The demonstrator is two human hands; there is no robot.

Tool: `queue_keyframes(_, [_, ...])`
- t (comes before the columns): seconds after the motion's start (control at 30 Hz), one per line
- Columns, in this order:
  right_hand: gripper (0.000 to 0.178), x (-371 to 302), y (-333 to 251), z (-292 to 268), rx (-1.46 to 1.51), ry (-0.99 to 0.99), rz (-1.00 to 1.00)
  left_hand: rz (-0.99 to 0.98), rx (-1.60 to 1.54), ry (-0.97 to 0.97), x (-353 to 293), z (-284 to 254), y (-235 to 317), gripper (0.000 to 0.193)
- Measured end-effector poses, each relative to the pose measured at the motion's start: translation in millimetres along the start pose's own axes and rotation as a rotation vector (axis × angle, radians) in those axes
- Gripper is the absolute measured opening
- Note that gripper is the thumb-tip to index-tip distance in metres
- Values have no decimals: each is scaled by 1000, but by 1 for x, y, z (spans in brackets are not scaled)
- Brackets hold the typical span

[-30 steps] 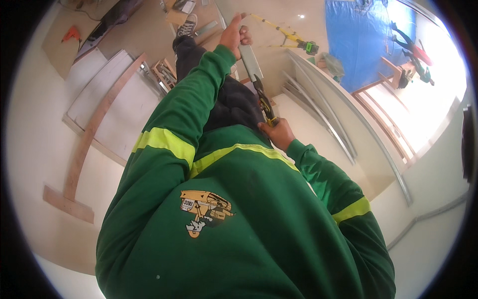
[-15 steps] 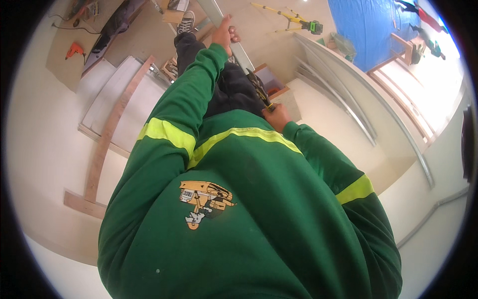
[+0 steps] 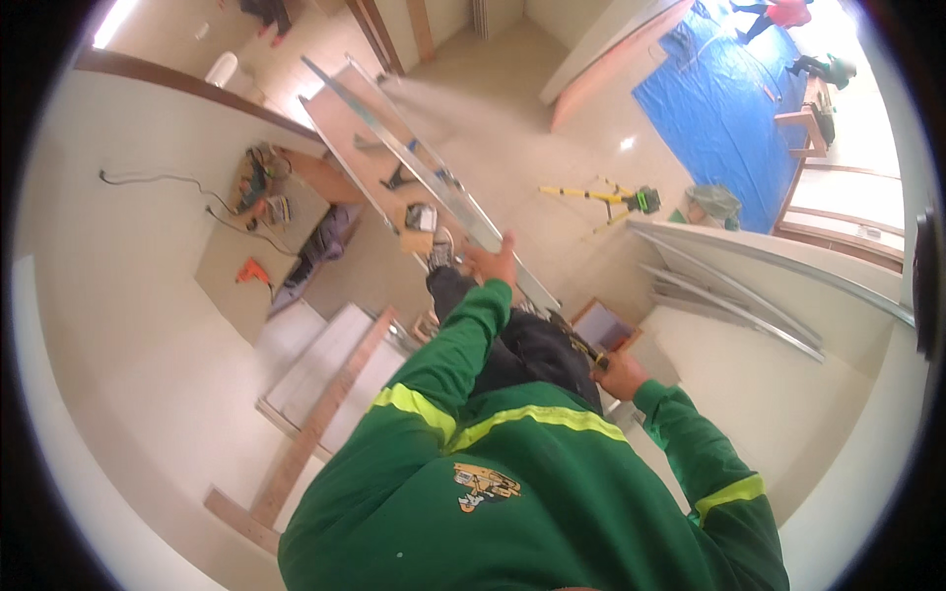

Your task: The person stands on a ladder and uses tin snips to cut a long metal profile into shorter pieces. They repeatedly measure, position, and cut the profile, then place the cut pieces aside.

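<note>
My left hand (image 3: 496,259) is closed around a long, light metal stud (image 3: 533,285). The stud slants from the upper left down to my lap. At its near end, over my dark trousers, is a plier-like tool (image 3: 589,352) with dark and yellow parts. My right hand (image 3: 621,375) grips the tool's handle end. The jaws are too small and dark to tell whether they bite the metal.
A reddish board (image 3: 347,123) lies beyond the stud. An orange drill (image 3: 253,271) is at the left, a yellow tripod (image 3: 591,195) ahead to the right. Metal profiles (image 3: 729,302) lie right, near a box (image 3: 603,325). People stand by a blue sheet (image 3: 714,94).
The view has tilted up, showing more of the room and the stud's far end. Both hands still hold the stud and the tool; the left hand's fingers look slightly looser.
</note>
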State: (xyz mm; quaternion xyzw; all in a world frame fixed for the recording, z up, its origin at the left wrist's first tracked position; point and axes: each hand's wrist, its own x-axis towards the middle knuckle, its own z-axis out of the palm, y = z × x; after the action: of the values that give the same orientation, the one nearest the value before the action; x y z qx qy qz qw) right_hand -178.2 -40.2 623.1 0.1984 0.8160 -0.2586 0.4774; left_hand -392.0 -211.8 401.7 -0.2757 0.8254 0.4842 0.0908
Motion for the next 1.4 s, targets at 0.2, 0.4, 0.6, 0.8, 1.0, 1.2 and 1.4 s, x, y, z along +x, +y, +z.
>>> queue_keyframes(0.2, [50, 1, -2, -13, -33, -20, 10, 1295, 531, -535, 27, -60, 55, 63])
queue_keyframes(0.4, [49, -31, -10, -53, -110, 67, 34, 1224, 594, -1343, 44, -69, 132, 74])
queue_keyframes(0.6, [37, -134, -44, -137, -9, 202, 149, 1388, 484, -1322, 7, -60, 186, 80])
queue_keyframes(0.8, [21, -197, 48, -132, 672, -140, 63, 1563, 464, -1303, -52, -68, 244, 75])
queue_keyframes(1.0, [36, -256, 90, -68, 348, 94, 376, 1533, 699, -1306, -32, -96, 266, 77])
queue_keyframes(1.2, [34, -160, 118, 147, 782, 832, 392, 1451, 558, -1374, -68, -101, 296, 78])
queue_keyframes(1.4, [49, -86, -34, 133, 1489, 935, 212, 1424, 460, -1363, -96, -107, 339, 84])
